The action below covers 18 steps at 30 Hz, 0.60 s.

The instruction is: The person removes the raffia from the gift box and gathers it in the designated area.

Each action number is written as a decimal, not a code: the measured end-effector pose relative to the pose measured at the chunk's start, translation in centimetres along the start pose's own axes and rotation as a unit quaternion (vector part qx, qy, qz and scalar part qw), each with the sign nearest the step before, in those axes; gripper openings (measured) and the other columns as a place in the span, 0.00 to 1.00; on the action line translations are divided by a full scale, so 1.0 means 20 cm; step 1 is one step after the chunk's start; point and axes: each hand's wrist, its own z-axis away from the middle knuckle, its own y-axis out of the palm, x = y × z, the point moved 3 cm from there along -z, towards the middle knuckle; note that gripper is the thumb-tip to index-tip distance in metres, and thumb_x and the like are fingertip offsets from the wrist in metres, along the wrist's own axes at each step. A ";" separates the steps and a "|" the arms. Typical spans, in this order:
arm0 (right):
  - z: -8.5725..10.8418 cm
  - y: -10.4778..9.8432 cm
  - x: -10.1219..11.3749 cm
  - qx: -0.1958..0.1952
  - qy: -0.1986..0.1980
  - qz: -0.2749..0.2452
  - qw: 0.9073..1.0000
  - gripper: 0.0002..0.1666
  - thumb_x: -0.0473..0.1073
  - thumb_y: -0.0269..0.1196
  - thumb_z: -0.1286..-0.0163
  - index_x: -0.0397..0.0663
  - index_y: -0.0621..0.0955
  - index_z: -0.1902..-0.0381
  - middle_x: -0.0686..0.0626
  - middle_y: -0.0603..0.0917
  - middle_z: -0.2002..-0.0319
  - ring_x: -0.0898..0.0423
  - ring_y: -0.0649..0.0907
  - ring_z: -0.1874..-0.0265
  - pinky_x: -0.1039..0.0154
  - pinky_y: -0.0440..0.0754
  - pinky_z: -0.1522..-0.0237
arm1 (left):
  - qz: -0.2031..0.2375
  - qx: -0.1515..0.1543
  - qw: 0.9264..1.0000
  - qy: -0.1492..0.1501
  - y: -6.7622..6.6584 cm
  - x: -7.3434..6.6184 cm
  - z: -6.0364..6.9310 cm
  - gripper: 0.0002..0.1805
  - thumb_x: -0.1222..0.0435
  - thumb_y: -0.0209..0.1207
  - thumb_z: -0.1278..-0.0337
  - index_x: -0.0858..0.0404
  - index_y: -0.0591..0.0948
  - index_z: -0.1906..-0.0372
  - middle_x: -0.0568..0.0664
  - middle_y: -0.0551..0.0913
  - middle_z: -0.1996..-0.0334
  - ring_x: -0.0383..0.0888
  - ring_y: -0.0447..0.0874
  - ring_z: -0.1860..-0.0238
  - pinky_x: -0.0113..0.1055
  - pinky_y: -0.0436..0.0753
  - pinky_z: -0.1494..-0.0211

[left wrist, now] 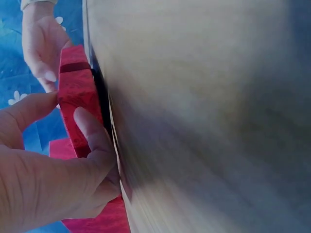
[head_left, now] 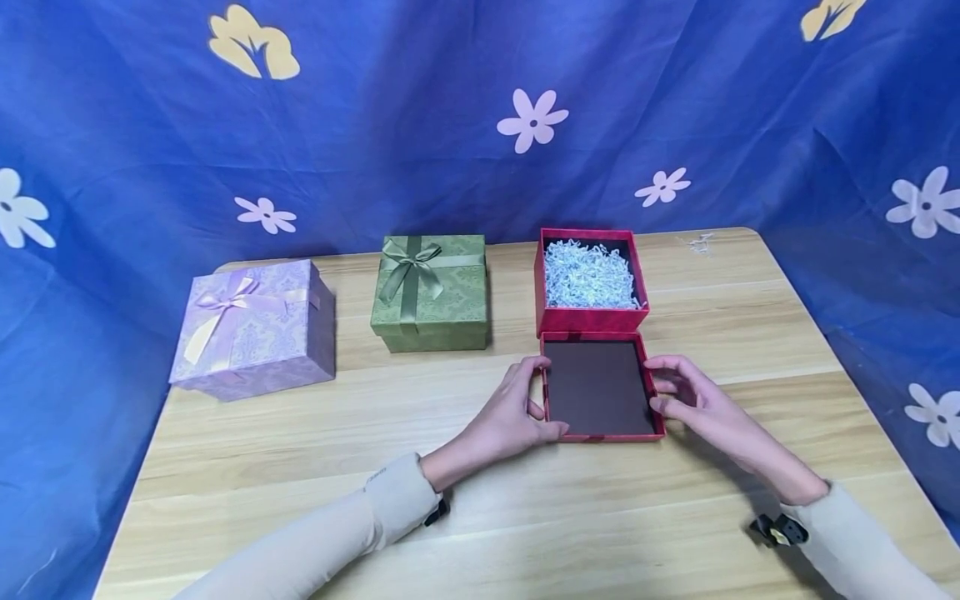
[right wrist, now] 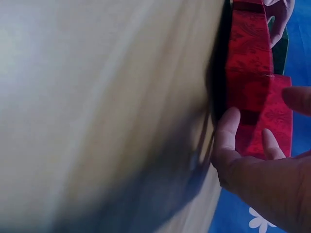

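Note:
A shallow red box lid (head_left: 600, 387) lies with its dark inside facing up on the wooden table. My left hand (head_left: 517, 408) grips its left side, thumb at the near corner and another fingertip against the rim; these also show on the red wall in the left wrist view. At the lid's right side is my right hand (head_left: 697, 400), fingers loosely bent, with a fingertip (right wrist: 230, 116) low against the wall. Another right fingertip seems apart from the rim in the right wrist view. Directly behind the lid stands the open red box (head_left: 592, 319), filled with pale blue shredded paper (head_left: 588, 275).
A green gift box (head_left: 450, 308) with a bow stands left of the red box. Farther left is a lilac gift box (head_left: 288, 333) with a ribbon. Loose pale shreds (head_left: 702, 242) lie at the table's back right. A blue flowered cloth (head_left: 420, 125) hangs behind the table (head_left: 360, 425).

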 end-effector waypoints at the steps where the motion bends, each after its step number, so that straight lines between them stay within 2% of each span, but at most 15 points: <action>1: -0.01 0.00 0.02 -0.005 -0.001 0.003 1.000 0.32 0.39 0.63 0.17 0.39 0.67 0.22 0.34 0.74 0.28 0.43 0.77 0.32 0.69 0.80 0.41 | -0.001 -0.001 1.000 0.003 -0.01 -0.03 0.01 0.52 0.63 0.83 0.52 0.57 0.68 0.21 0.55 0.71 0.31 0.40 0.86 0.64 0.36 0.86 0.58; 6: -0.05 -0.03 0.11 -0.036 -0.024 -0.008 0.999 0.33 0.38 0.62 0.16 0.34 0.64 0.21 0.31 0.71 0.26 0.51 0.80 0.34 0.70 0.81 0.41 | -0.013 -0.013 1.000 0.005 -0.07 -0.18 0.04 0.50 0.63 0.81 0.46 0.62 0.67 0.21 0.63 0.69 0.31 0.42 0.85 0.63 0.36 0.86 0.59; 7: -0.06 -0.03 0.13 -0.046 -0.031 -0.011 0.998 0.33 0.37 0.62 0.16 0.34 0.64 0.22 0.31 0.70 0.26 0.52 0.80 0.34 0.70 0.81 0.41 | -0.013 -0.021 1.000 0.004 -0.07 -0.19 0.04 0.50 0.63 0.81 0.46 0.63 0.67 0.20 0.64 0.69 0.31 0.44 0.84 0.62 0.36 0.85 0.59; 13: -0.14 -0.07 0.27 -0.115 -0.065 -0.006 0.991 0.32 0.38 0.64 0.17 0.37 0.66 0.24 0.44 0.71 0.28 0.52 0.78 0.32 0.72 0.80 0.40 | 0.010 -0.065 0.998 -0.002 -0.11 -0.24 -0.02 0.56 0.57 0.81 0.43 0.60 0.60 0.15 0.60 0.67 0.26 0.55 0.79 0.46 0.40 0.83 0.55; 18: -0.22 -0.10 0.39 -0.146 -0.068 0.017 0.987 0.34 0.42 0.66 0.18 0.39 0.66 0.23 0.45 0.70 0.27 0.41 0.76 0.28 0.75 0.78 0.40 | 0.031 -0.100 0.994 0.007 -0.12 -0.26 -0.09 0.57 0.54 0.80 0.42 0.59 0.58 0.14 0.57 0.66 0.24 0.58 0.76 0.37 0.47 0.84 0.44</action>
